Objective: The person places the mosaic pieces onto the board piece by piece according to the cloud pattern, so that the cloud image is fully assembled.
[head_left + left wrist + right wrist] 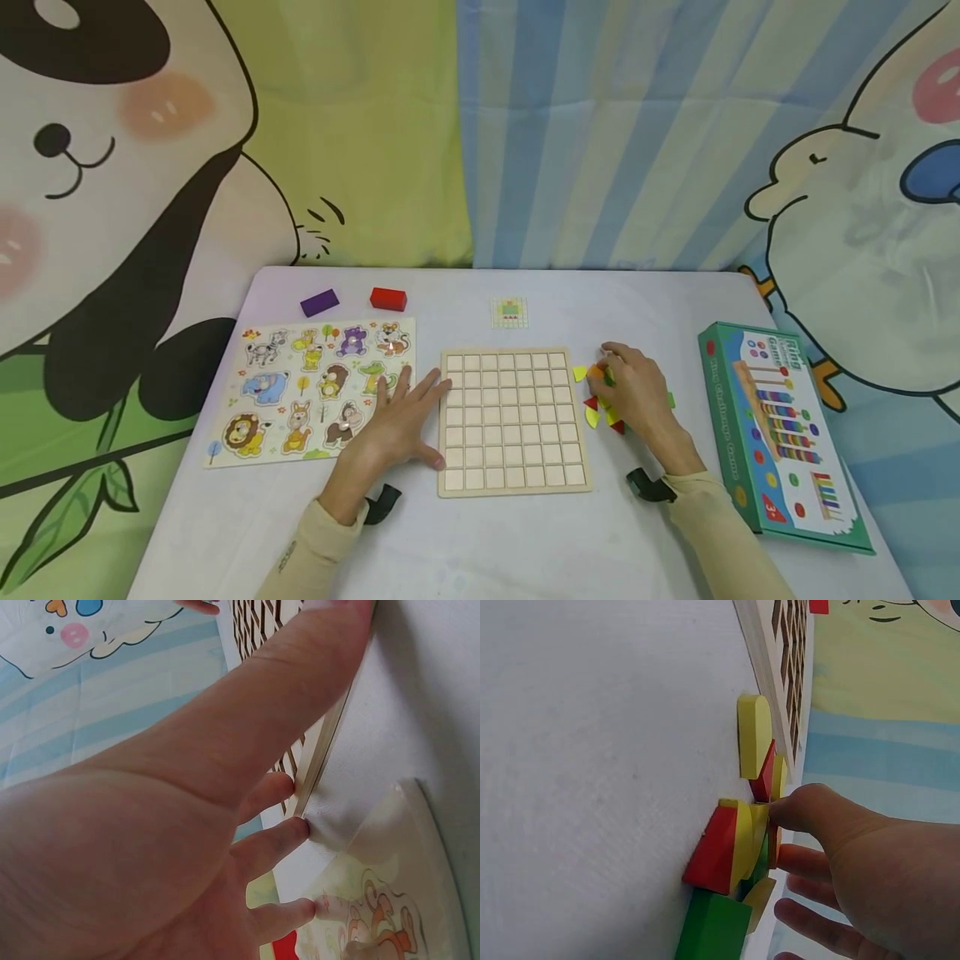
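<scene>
A wooden grid board with pale square cells lies in the middle of the table. My left hand is spread along its left edge, thumb and index fingertip right at the frame, other fingers reaching over the animal puzzle board. Right of the grid, my right hand reaches into a small pile of coloured blocks. Its thumb and index finger pinch an orange block, partly hidden by the fingers. Around it lie a yellow rounded block, a red block and a green block.
A small pattern card lies behind the grid board. Purple and red blocks sit at the back left. A green game box lies on the right side of the table. Printed curtains hang behind the table.
</scene>
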Demonstrator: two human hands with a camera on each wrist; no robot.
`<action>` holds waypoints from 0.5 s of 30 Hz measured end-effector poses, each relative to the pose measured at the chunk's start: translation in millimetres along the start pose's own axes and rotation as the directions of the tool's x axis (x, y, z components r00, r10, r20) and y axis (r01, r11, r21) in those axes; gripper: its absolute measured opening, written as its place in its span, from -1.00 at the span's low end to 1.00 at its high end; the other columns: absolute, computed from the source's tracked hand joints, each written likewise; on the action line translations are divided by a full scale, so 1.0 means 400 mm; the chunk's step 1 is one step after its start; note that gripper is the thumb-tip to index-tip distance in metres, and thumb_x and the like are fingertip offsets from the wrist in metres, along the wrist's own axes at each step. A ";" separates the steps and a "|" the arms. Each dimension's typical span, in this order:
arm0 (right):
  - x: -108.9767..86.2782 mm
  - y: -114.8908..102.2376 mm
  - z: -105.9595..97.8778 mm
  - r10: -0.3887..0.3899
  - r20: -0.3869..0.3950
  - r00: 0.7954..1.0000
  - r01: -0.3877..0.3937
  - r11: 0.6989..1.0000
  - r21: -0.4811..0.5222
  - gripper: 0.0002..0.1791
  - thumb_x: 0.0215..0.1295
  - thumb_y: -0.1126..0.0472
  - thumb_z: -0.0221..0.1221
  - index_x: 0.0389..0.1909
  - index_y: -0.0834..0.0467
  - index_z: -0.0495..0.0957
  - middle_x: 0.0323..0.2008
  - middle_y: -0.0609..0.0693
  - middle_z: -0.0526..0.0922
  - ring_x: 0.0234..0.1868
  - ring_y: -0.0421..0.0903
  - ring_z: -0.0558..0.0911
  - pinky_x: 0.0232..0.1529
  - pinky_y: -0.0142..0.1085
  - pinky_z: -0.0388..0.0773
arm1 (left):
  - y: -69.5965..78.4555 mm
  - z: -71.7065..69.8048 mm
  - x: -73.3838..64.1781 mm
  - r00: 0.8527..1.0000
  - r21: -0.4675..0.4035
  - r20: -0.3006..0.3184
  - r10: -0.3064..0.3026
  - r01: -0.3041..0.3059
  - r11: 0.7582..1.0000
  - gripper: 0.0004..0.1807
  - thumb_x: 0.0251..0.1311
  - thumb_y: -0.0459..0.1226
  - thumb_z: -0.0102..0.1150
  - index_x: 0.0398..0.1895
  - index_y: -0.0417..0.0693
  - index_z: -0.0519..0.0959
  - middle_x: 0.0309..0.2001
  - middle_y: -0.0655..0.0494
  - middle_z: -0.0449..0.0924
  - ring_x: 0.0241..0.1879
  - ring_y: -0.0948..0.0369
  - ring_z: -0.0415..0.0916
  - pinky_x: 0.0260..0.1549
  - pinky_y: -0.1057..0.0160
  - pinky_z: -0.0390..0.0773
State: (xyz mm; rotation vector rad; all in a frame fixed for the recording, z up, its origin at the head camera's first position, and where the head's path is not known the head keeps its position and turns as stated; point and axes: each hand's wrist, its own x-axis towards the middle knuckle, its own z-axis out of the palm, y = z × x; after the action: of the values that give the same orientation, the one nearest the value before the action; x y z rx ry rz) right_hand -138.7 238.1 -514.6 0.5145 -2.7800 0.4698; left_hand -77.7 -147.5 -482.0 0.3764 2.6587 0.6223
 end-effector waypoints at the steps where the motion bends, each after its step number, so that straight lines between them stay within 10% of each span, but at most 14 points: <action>1: 0.001 0.001 -0.001 -0.006 -0.005 1.000 0.006 1.000 -0.004 -0.76 0.09 0.21 0.45 -0.32 0.32 0.73 0.10 0.25 0.68 0.02 0.26 0.67 -0.05 0.16 0.62 | 0.000 0.000 0.000 1.000 -0.001 -0.001 0.002 -0.002 1.000 0.35 -0.46 -0.04 0.73 0.58 0.04 0.20 0.64 -0.07 -0.02 0.60 -0.32 -0.38 0.43 -0.48 -0.47; 15: 0.049 -0.066 0.004 -0.098 -0.013 0.995 0.099 0.988 0.120 -0.73 0.13 0.11 0.47 -0.26 0.20 0.71 -0.15 0.08 0.73 -0.19 0.08 0.70 -0.27 -0.07 0.68 | -0.001 0.003 0.002 1.000 -0.004 -0.009 0.008 -0.008 1.000 0.35 -0.46 -0.04 0.73 0.57 0.03 0.21 0.63 -0.06 -0.01 0.60 -0.31 -0.37 0.43 -0.49 -0.44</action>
State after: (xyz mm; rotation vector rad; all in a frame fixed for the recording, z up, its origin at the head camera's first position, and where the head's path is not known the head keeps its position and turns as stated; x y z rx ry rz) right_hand -146.5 208.3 -502.7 0.6726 -2.7154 0.6177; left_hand -77.8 -147.1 -483.3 0.3843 2.6652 0.6326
